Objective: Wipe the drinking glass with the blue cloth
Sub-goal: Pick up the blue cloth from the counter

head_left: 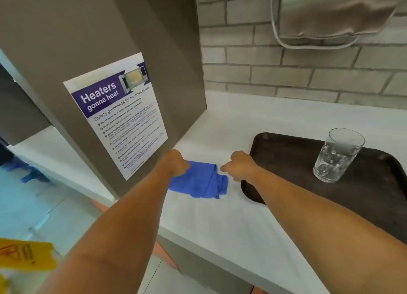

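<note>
A blue cloth lies crumpled on the white counter, just left of a dark brown tray. My left hand is closed on the cloth's left edge. My right hand hovers at the cloth's right side with fingers curled and a fingertip pointing toward the cloth, apparently holding nothing. A clear drinking glass stands upright on the tray, well to the right of both hands.
A grey cabinet side panel with a microwave safety poster rises at the left of the counter. A grey brick wall is behind. A metal fixture hangs at upper right. Yellow sign at lower left on the floor.
</note>
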`<state>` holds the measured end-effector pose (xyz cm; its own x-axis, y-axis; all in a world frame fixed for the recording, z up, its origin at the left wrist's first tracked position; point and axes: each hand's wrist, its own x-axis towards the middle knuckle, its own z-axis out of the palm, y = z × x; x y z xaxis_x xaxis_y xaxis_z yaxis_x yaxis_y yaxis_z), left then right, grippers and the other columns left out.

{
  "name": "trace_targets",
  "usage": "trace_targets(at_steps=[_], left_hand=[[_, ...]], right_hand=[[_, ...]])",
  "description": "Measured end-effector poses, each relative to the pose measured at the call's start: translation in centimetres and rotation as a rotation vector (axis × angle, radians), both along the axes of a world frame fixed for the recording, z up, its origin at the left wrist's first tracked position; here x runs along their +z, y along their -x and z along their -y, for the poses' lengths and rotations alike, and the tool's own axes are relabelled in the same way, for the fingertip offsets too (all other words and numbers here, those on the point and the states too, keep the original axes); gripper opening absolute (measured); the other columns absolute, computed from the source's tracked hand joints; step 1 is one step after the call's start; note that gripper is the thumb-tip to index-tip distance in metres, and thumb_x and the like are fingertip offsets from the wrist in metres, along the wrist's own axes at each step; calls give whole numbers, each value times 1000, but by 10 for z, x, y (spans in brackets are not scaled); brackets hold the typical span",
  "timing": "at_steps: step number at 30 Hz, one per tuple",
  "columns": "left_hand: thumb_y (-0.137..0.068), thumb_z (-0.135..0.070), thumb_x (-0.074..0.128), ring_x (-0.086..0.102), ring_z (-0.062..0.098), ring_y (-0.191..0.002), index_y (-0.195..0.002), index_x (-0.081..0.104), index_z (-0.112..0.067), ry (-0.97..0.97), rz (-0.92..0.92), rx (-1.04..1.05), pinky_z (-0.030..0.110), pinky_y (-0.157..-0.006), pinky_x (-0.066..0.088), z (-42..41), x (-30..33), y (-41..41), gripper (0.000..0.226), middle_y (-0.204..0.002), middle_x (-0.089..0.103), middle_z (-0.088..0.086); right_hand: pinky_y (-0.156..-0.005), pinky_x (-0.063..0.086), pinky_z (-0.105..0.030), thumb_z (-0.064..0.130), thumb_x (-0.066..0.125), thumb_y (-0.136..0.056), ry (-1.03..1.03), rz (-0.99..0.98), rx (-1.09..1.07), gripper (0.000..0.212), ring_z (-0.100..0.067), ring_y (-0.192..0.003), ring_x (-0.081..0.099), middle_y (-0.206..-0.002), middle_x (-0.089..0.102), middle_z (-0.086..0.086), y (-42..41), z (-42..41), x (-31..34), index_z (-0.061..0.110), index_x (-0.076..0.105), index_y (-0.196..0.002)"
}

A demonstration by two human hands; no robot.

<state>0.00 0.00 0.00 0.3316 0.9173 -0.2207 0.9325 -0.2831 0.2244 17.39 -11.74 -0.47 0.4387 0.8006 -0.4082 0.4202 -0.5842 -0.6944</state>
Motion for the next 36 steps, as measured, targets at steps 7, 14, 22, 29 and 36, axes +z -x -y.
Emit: trace_targets(at_steps=[7, 14, 22, 29, 36], left_hand=[[-92, -42, 53, 56, 29, -121, -135, 54, -9, 91, -30, 50, 36, -97, 45, 1, -29, 2, 54, -134, 57, 12], [-80, -55, 53, 43, 28, -129, -131, 55, -15, 116, -44, 178, 39, -97, 40, -7, -39, 1, 65, -134, 53, 8], [-83, -39, 65, 56, 27, -90, -124, 57, -6, 165, 27, 241, 34, -74, 42, -14, -41, 6, 53, -97, 55, 6], [-83, -25, 72, 59, 28, -78, -78, 56, -2, 236, 267, 297, 36, -69, 45, -18, -52, 9, 28, -86, 63, 12], [-94, -30, 60, 51, 26, -97, -125, 57, -3, 390, 588, 413, 36, -82, 39, -10, -40, 0, 41, -117, 58, 9]], right_hand=[[-63, 50, -34, 8, 60, -88, 40, 22, -17, 28, -29, -68, 62, -62, 53, -8, 14, -3, -29, 9, 46, -64], [-57, 49, -30, 10, 62, -87, 39, 45, -43, 30, -25, -57, 60, -58, 53, -6, 12, -3, -33, 10, 47, -61], [-29, 32, -14, 14, 68, -85, 19, 40, -64, 33, -12, -39, 50, -52, 51, -1, 15, -9, -38, 12, 46, -59], [-64, 60, -37, 23, 82, -78, 10, -22, -32, 36, -26, -65, 65, -64, 57, -5, 27, -12, -41, 11, 49, -68], [-46, 41, -26, 9, 64, -90, 75, -28, -38, 28, -19, -52, 51, -65, 52, -6, 28, -20, -36, 10, 46, -68]])
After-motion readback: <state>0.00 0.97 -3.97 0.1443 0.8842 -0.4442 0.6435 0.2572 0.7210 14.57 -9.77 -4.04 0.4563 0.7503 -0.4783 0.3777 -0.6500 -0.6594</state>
